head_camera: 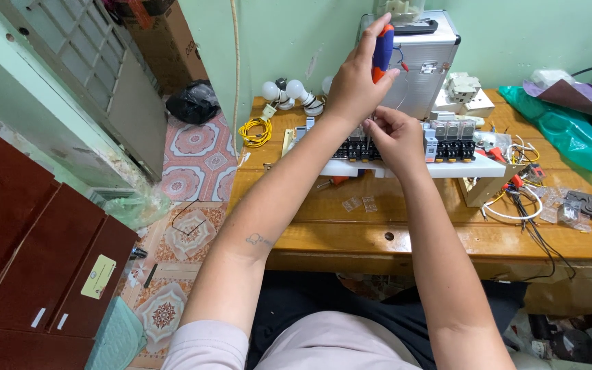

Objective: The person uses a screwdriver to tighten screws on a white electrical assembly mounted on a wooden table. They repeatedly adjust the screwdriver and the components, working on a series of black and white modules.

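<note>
Right now the left hand (354,85) is closing around the blue and orange handle of a screwdriver (382,51), holding it nearly upright so that its long axis is running straight down toward the row of relay blocks (447,140) sitting on a white strip (474,166) across the bench (378,233). The shaft and tip are lying hidden behind the hands, so where the tip is landing cannot be told. The right hand (395,140) is resting just below and slightly to the right of the left, fingers curling down onto the blocks and pinching or steadying something there; what it is gripping is not showing. Both hands are working at the left-middle part of the row, which is stretching sideways, mostly off to the right of the right hand. Beyond the hands a silver case (426,62) is standing against the wall, and to the left of them a yellow wire coil (255,131) and white bulbs (289,92) are lying well apart.
</note>
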